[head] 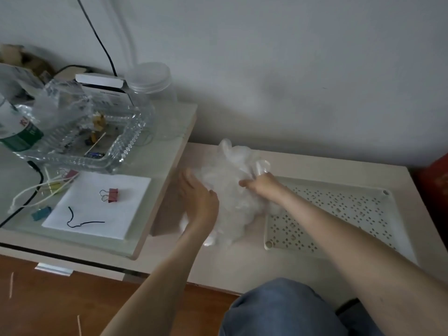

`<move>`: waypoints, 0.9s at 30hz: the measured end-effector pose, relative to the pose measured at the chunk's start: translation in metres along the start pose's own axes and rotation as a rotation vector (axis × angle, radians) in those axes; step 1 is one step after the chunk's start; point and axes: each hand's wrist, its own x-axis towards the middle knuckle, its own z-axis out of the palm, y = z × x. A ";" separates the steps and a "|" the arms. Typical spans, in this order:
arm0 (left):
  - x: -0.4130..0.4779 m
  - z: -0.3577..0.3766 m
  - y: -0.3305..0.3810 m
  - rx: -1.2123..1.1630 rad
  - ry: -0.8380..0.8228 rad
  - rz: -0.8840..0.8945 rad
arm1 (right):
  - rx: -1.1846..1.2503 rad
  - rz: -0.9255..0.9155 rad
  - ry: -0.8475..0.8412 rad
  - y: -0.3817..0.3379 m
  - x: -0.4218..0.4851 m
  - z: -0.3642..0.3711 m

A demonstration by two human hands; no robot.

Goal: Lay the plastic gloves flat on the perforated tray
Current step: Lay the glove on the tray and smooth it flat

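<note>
"Nearest the knee (278, 309), what is the status of the hands?"

"Both are engaged and a little apart, with the bundle between them. The left hand (200, 202) cups the bundle's left side, thumb on the film. The right hand (263, 186) pinches a fold on its right side."

"Where is the material?"

"The gloves (228, 187) form one crumpled, see-through bundle at the left end of the tray (339, 214). It overlaps the tray's near-left corner, and the rest is over the bare tabletop (242, 267). I cannot tell whether it rests there or hangs just above."

"How will it handle?"

"My estimate is very light, limp, thin film. Expect it to be slippery, to cling to itself and to trap air. It will not stay flat unless smoothed, and it may tear under a hard pull. Pinch one layer at an open edge with the fingertips, peel it off the bundle, then spread it with a flat palm. I cannot make out which edge is a cuff."

"What are the counts?"

"Two hands and one tray, with no glove lying flat on it yet. The number of gloves cannot be read, though it looks like several. Farther left, the higher tabletop (167, 132) carries one sheet of paper (97, 214) with one red clip (110, 195) on it. Beyond that are one glass dish (126, 144) and one clear jar (151, 81)."
</note>
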 end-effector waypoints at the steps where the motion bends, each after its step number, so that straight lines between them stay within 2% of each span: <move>1: -0.004 0.008 0.000 0.079 0.009 0.162 | 0.056 -0.014 0.012 0.000 -0.001 -0.003; 4: -0.007 0.028 -0.001 0.295 0.043 0.569 | 0.175 -0.141 0.135 -0.004 -0.005 -0.007; 6: -0.006 0.030 0.005 0.308 0.067 0.706 | 0.165 -0.187 0.234 -0.009 -0.006 -0.010; 8: -0.009 0.026 0.016 0.390 -0.029 0.658 | 0.070 -0.175 0.316 -0.010 -0.003 -0.015; 11: -0.004 0.020 0.024 0.637 -0.277 0.470 | -0.063 -0.114 0.393 -0.008 -0.007 -0.028; 13: -0.003 0.016 0.026 0.690 -0.310 0.474 | -0.025 -0.127 0.399 -0.006 -0.014 -0.037; 16: -0.007 0.015 0.035 0.588 -0.232 0.469 | 0.055 -0.172 0.347 0.001 -0.027 -0.047; 19: -0.011 0.013 0.051 0.361 -0.205 0.433 | 0.130 -0.258 0.259 0.004 -0.041 -0.052; 24: -0.019 0.003 0.086 -0.041 -0.259 0.453 | 0.129 -0.297 -0.108 0.009 -0.058 -0.065; 25: -0.020 0.002 0.093 -0.082 -0.287 0.463 | 0.127 -0.295 -0.132 0.013 -0.059 -0.067; 27: -0.024 0.002 0.105 -0.169 -0.355 0.437 | 0.182 -0.328 -0.078 0.017 -0.065 -0.072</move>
